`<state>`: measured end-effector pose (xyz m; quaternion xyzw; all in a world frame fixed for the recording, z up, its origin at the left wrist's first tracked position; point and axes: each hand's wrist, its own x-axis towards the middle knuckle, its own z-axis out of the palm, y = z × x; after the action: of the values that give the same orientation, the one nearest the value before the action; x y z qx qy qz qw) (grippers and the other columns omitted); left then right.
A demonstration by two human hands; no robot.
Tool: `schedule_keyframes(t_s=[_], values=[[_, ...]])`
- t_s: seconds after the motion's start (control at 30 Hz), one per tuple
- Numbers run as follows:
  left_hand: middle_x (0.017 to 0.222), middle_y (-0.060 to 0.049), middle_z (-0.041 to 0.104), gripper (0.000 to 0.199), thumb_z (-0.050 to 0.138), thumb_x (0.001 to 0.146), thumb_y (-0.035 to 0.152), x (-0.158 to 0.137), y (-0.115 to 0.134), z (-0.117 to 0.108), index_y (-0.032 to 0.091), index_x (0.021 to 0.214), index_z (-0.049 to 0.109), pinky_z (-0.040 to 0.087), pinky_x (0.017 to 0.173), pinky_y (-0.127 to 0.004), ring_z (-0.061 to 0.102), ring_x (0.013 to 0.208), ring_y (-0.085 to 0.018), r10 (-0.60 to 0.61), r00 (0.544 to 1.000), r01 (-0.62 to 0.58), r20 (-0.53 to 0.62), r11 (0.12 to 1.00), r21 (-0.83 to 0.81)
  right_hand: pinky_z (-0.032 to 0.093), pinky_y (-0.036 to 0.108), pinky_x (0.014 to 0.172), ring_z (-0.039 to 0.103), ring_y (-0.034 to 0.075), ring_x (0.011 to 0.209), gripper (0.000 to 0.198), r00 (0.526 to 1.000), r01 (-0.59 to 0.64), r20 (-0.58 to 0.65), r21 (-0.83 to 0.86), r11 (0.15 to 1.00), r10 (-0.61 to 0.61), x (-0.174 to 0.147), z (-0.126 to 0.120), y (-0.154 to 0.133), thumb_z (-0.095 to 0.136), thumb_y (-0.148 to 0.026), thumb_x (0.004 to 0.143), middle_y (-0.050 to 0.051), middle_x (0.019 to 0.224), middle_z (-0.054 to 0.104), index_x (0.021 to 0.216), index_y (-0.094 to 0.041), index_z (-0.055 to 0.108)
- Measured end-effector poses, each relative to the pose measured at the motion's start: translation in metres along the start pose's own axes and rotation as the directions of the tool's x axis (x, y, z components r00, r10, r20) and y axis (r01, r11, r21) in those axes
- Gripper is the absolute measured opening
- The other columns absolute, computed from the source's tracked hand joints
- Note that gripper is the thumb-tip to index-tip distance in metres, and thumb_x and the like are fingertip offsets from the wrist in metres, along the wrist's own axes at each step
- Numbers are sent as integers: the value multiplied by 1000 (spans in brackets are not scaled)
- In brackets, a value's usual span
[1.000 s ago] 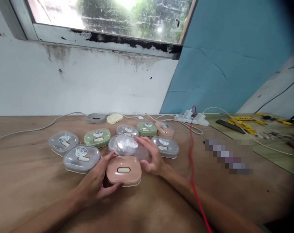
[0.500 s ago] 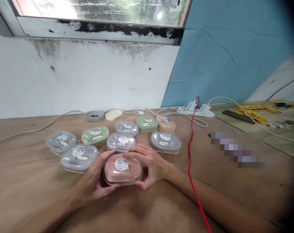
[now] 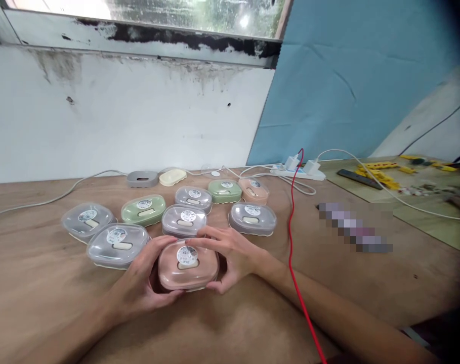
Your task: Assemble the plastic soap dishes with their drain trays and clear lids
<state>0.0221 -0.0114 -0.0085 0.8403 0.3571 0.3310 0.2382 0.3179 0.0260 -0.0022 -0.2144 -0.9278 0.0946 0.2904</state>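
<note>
Left fingers (image 3: pixel 159 243) and right fingers (image 3: pixel 210 244) grip opposite sides of the pink box (image 3: pixel 190 278) between them, which looks light, stiff and slick (best held by its sides, since the clear lid (image 3: pixel 205 270) might slip). Its round label (image 3: pixel 186 255) has print too small to read; similar ones mark gray boxes (image 3: pixel 118 253) and green boxes (image 3: pixel 150 217) beyond the fingers.

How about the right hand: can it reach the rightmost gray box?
Probably yes: the gray box sits just beyond the right hand, with nothing visible between, though that hand would first have to release the pink box.
</note>
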Motion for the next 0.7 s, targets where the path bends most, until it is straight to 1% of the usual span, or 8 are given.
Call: schedule_keyframes(t_s=[0.1, 0.17, 0.23, 0.3, 0.37, 0.5, 0.57, 0.7], values=[[141, -11, 64, 88, 87, 81, 32, -2, -2, 1, 31, 154, 38, 61, 102, -46, 69, 124, -33, -21, 1000, 21, -4, 1000, 12, 58, 36, 77, 72, 25, 95, 93, 998, 26, -56, -25, 999, -27, -1, 4, 1, 80, -69, 76, 11, 126, 69, 155, -26, 54], [138, -10, 65, 84, 87, 82, 34, -3, -4, 1, 32, 152, 41, 62, 100, -47, 70, 121, -33, -19, 1000, 19, -6, 1000, 20, 58, 36, 77, 72, 26, 97, 93, 997, 32, -74, -31, 999, -34, -1, 7, 1, 79, -68, 77, 12, 128, 69, 155, -26, 53], [141, -11, 63, 83, 88, 82, 38, -3, -5, 0, 32, 151, 43, 60, 104, -50, 67, 127, -35, 15, 1000, -15, -2, 1000, 21, 59, 36, 77, 73, 26, 99, 93, 997, 26, -75, -24, 999, -28, -2, 7, 0, 79, -65, 76, 12, 131, 68, 156, -27, 52], [148, -13, 59, 91, 93, 79, 44, -3, -6, -1, 32, 153, 42, 56, 111, -54, 62, 136, -38, 47, 999, -47, 6, 999, 10, 59, 36, 78, 73, 26, 100, 93, 997, 18, -68, -14, 1000, -19, -1, 7, -2, 81, -62, 74, 12, 131, 68, 155, -27, 53], [150, -14, 59, 95, 95, 77, 46, -2, -5, -2, 32, 155, 42, 56, 111, -53, 62, 136, -39, 39, 999, -39, 17, 999, -8, 59, 36, 78, 73, 26, 99, 93, 999, 0, -55, -3, 1000, 0, -1, 5, -3, 83, -60, 72, 11, 130, 68, 155, -28, 53], [138, -10, 67, 77, 88, 86, 41, 0, 1, -5, 32, 150, 47, 62, 98, -44, 72, 118, -32, -22, 1000, 23, 21, 998, -51, 59, 37, 80, 71, 25, 96, 94, 999, -38, -25, 37, 999, 39, 0, 2, -4, 86, -60, 70, 9, 126, 68, 153, -29, 54], [136, -9, 68, 74, 87, 86, 40, 1, 3, -6, 33, 149, 48, 62, 96, -42, 72, 117, -31, -22, 999, 23, 24, 998, -62, 59, 36, 80, 71, 25, 95, 93, 998, -46, -27, 52, 998, 48, 0, 2, -3, 86, -61, 69, 9, 124, 68, 151, -29, 55], [138, -8, 67, 75, 87, 86, 40, 1, 2, -6, 33, 150, 48, 61, 97, -43, 71, 120, -32, -19, 999, 21, 40, 998, -57, 58, 36, 78, 71, 24, 94, 96, 998, -53, -21, 43, 998, 53, 0, 2, -5, 87, -58, 68, 8, 126, 67, 153, -30, 53]])
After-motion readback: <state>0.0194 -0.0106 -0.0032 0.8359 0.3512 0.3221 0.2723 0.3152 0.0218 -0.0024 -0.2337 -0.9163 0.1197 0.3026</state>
